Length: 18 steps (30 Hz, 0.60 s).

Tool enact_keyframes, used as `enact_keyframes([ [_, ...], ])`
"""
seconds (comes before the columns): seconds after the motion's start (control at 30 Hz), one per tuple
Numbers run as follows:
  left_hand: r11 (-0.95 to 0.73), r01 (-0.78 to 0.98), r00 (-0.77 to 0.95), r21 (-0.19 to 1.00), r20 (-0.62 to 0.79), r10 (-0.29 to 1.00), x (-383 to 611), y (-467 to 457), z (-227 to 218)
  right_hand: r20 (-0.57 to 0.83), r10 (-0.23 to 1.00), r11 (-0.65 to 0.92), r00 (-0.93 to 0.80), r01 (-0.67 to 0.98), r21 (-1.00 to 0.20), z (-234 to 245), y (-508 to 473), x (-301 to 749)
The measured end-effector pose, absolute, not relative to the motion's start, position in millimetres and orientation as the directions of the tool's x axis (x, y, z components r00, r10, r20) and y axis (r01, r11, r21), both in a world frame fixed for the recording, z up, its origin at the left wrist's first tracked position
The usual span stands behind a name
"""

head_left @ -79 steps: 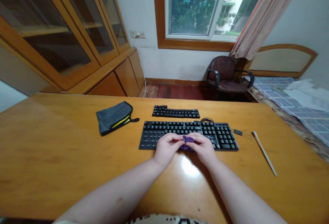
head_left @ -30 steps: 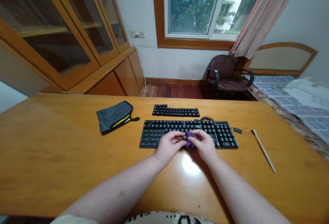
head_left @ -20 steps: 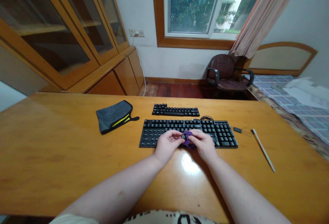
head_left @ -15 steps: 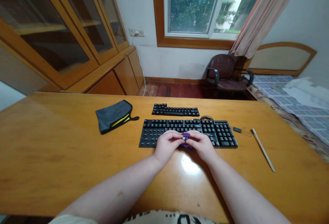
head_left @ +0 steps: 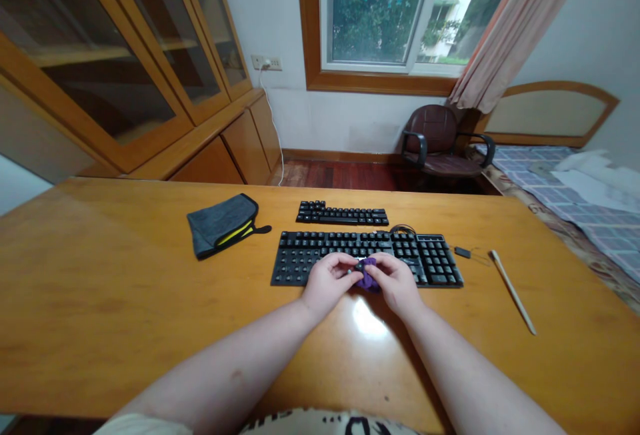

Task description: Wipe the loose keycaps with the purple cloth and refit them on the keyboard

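Both my hands meet over the front edge of a black keyboard [head_left: 310,260] on the wooden table [head_left: 100,288]. My left hand [head_left: 327,282] pinches a small dark keycap [head_left: 359,264] between thumb and fingers. My right hand [head_left: 397,282] is closed on a small purple cloth [head_left: 369,276] pressed against that keycap. The two hands touch each other around the cloth. A row of loose black keys [head_left: 343,214] lies just behind the keyboard.
A grey pouch with a yellow zip [head_left: 223,225] lies left of the keyboard. A thin wooden stick [head_left: 513,290] and a small black tag [head_left: 463,252] lie to the right. Behind the table are a brown chair [head_left: 440,145], wooden cabinets and a bed.
My hands stay in the same spot over the keyboard's front edge. The fingers shift slightly and the purple cloth turns a little around the keycap.
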<state>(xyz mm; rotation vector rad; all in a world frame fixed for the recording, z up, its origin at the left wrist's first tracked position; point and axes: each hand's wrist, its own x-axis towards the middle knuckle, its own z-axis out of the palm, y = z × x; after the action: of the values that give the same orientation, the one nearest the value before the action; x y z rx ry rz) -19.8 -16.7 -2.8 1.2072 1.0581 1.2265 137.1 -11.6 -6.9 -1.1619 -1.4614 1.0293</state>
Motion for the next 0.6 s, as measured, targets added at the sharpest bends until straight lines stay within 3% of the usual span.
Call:
enact_keyframes([
  [0.1,-0.011,-0.119,0.111,0.993,0.024,0.994,-20.0,-16.4,-1.8,0.133,0.989,0.139,-0.062,0.114,-0.984,-6.6,-12.2,135.9],
  [0.33,-0.113,0.054,0.031,0.992,0.111,0.993,-23.1,-13.8,-4.1,-0.044,0.998,-0.054,-0.045,-0.247,-0.968,-6.6,-11.1,135.3],
  [0.47,-0.189,0.108,0.051,0.976,0.184,0.982,-24.2,-15.0,-5.5,0.017,0.999,0.014,-0.045,-0.075,-0.997,-4.9,-11.0,136.6],
  [0.6,-0.322,0.338,0.151,0.884,0.287,0.946,-28.6,-18.3,-1.2,0.064,0.990,0.074,-0.125,0.072,-0.995,-3.4,-12.8,134.4],
])
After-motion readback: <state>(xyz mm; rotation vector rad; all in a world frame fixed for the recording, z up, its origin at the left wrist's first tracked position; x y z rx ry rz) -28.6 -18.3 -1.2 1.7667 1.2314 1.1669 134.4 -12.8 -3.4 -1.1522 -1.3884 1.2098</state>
